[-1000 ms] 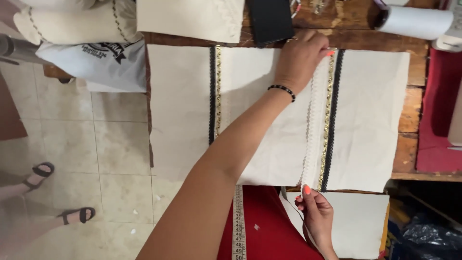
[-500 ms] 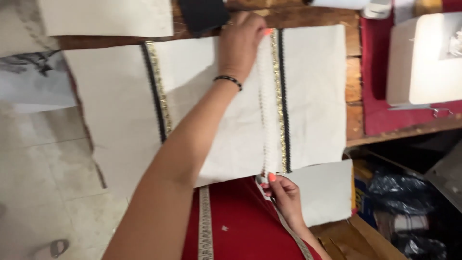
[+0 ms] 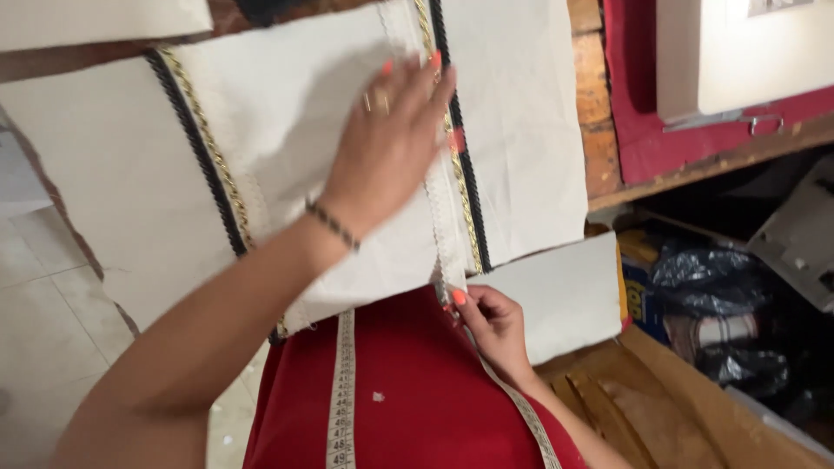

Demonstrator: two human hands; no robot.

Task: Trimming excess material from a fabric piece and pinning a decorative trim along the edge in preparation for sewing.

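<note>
A cream cloth panel [image 3: 287, 130] with two black-and-gold braid trims lies over a wooden table. My left hand [image 3: 387, 148] rests flat on it, fingers spread, fingertips by the right braid trim [image 3: 460, 165]. My right hand [image 3: 491, 326] pinches the cloth's near edge at the lower end of a white lace strip [image 3: 439, 226]. A measuring tape [image 3: 343, 391] hangs round my neck over my red top, one end running under the right hand.
A second cream panel [image 3: 565, 291] lies below the first. A white sewing machine [image 3: 738, 52] stands on red cloth at the upper right. Under the table sit a black plastic bag [image 3: 721, 278] and a box. Tiled floor is at the left.
My left hand has slid back along the cloth from its far edge toward the middle. The right hand moved up to the cloth's near edge. My view has swung right.
</note>
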